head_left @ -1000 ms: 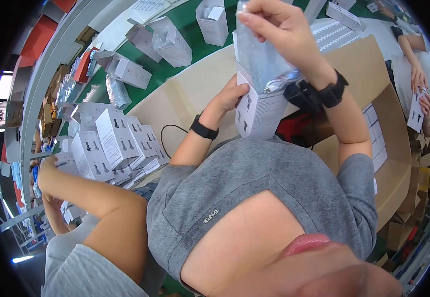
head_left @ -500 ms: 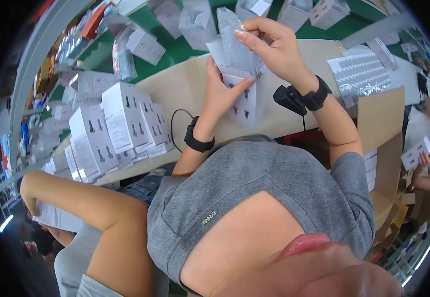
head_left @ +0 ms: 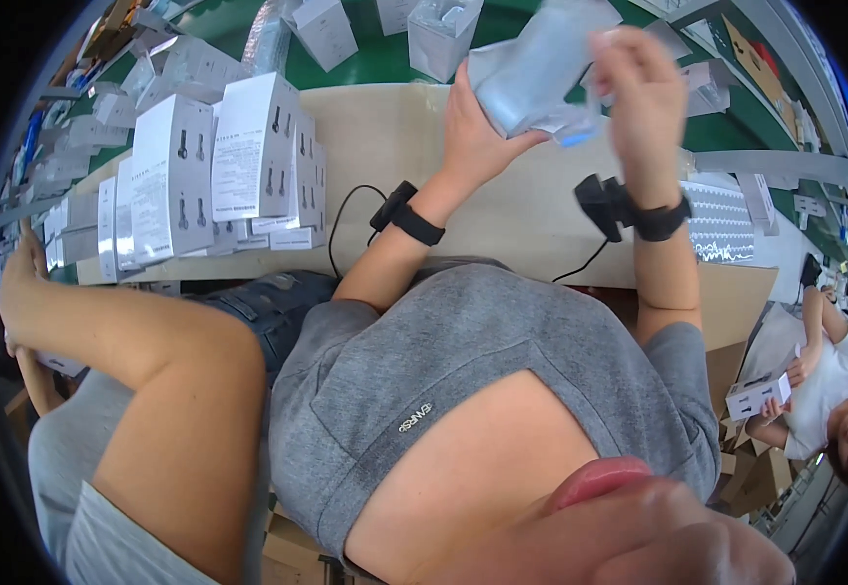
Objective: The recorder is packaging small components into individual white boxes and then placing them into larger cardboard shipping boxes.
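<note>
Above the pale worktable [head_left: 385, 146], my left hand [head_left: 473, 132] cradles a clear plastic bag [head_left: 541, 63] from below. My right hand [head_left: 638, 83] pinches the same bag at its right end; this hand is blurred. What is inside the bag I cannot make out. Each wrist carries a black band with a small black device and a trailing cable [head_left: 346, 219]. My grey shirt fills the lower middle of the view.
White product boxes [head_left: 214, 171] stand stacked at the table's left. More white boxes [head_left: 326, 29] lie on the green surface beyond. A co-worker's bare arm [head_left: 141, 341] crosses the left side. At the right, another person [head_left: 824, 390] holds a small white box; cardboard cartons sit below.
The white box that my hands held the bag over is gone from them. Both hands now hold the bag up. The view has swung left, bringing the box stacks closer.
</note>
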Motion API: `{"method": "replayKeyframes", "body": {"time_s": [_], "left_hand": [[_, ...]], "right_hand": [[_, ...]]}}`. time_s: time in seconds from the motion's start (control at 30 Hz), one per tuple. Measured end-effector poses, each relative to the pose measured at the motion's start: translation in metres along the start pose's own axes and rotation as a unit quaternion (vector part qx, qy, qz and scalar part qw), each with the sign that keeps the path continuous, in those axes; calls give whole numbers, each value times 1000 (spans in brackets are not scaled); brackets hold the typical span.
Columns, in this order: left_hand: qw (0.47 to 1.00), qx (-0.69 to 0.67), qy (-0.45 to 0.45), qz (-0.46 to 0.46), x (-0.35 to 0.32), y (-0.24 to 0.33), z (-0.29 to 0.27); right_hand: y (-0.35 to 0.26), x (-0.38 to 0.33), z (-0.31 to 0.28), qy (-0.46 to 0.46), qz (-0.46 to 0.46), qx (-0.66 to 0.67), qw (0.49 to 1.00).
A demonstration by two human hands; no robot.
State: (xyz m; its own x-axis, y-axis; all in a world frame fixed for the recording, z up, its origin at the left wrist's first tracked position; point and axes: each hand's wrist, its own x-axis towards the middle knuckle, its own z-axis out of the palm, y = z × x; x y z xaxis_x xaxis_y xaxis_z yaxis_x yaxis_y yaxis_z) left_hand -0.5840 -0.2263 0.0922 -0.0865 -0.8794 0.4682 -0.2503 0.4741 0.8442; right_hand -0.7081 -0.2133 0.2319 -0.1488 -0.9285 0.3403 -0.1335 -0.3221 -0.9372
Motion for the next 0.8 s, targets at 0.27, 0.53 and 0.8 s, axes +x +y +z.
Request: {"method": "replayKeyframes", "body": {"time_s": [0.27, 0.53, 0.8], "left_hand": [[1000, -15, 19, -12, -21, -21, -13], [985, -119, 39, -116, -43, 1, -49], [988, -105, 36, -111, -52, -14, -47]], "right_hand": [[-69, 27, -84, 73, -107, 109, 986], [23, 11, -128, -1, 135, -27, 990], [39, 38, -123, 35, 103, -40, 993]]}}
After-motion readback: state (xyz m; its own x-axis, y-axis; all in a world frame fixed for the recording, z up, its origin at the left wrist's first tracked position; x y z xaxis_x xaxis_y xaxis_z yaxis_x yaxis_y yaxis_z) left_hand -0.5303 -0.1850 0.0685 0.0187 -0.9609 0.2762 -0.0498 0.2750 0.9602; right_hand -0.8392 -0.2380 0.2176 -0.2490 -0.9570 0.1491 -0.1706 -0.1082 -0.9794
